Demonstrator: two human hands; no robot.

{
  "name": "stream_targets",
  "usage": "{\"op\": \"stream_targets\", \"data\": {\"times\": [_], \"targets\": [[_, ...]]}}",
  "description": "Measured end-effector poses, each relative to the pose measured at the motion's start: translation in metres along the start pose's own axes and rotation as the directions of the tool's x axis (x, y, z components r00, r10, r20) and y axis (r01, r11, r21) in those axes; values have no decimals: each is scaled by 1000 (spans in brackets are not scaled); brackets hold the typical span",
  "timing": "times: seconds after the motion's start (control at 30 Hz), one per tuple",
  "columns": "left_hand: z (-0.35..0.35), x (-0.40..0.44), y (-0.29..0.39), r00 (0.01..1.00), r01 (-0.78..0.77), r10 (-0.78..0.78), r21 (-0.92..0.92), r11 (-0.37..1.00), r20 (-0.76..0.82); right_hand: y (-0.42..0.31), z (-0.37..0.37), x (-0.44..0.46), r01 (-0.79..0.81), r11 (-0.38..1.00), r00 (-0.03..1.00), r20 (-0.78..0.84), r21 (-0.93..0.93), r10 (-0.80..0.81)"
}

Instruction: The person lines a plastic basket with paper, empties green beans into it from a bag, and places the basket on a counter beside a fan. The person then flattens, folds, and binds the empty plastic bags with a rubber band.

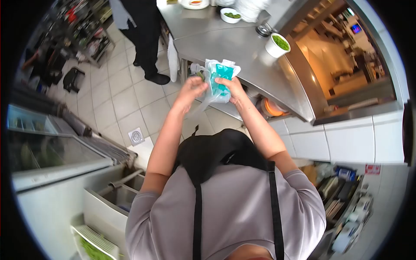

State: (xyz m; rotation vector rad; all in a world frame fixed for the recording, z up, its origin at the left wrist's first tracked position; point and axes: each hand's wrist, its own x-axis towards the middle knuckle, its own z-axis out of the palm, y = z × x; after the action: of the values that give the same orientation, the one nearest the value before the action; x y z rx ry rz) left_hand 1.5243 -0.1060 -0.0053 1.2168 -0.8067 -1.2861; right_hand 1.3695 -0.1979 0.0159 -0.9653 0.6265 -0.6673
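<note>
My right hand (233, 88) grips a clear plastic packet with teal contents (223, 77), its thumb lying across the front. The packet is held up before the steel counter's near edge, and loose clear film hangs from its lower side. Just left of it is my left hand (192, 92), fingers curled toward the film. Motion smears those fingers, so I cannot make out whether they pinch the plastic.
On the steel counter (203, 32) stand a white tub of chopped greens (277, 45), a white bowl with greens (230, 16) and a white plate (193, 3). A person in dark trousers (146, 39) stands at the left. A sink (97, 199) and a floor drain (136, 136) lie lower left.
</note>
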Motion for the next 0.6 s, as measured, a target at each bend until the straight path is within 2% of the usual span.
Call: {"op": "stream_targets", "data": {"times": [0.1, 0.17, 0.27, 0.37, 0.43, 0.47, 0.53, 0.6], "targets": [[7, -28, -41, 972, 233, -212, -319, 919, 101, 24, 4, 2, -167, 986, 969, 181, -13, 167], [16, -64, -42, 990, 102, -129, -368, 924, -49, 50, 13, -1, -294, 953, 915, 267, -76, 303], [0, -104, -77, 964, -29, -84, -414, 910, -251, 94, 36, -7, -368, 913, 837, 364, -178, 409], [-1, -128, -117, 885, -112, -92, -400, 910, -457, 135, 47, -13, -501, 823, 757, 325, -269, 567], [-10, -141, -130, 832, -152, -102, -400, 904, -546, 159, 55, -13, -577, 766, 670, 371, -283, 643], [-12, -142, -148, 759, -177, -97, -348, 921, -643, 172, 59, -11, -612, 740, 633, 386, -280, 671], [-20, -153, -160, 670, -173, -146, -345, 922, -727, 192, 68, -6, -670, 696, 543, 470, -257, 696], [-27, -159, -177, 607, -138, -204, -354, 925, -768, 211, 80, -3, -631, 699, 587, 382, -336, 714]]}}
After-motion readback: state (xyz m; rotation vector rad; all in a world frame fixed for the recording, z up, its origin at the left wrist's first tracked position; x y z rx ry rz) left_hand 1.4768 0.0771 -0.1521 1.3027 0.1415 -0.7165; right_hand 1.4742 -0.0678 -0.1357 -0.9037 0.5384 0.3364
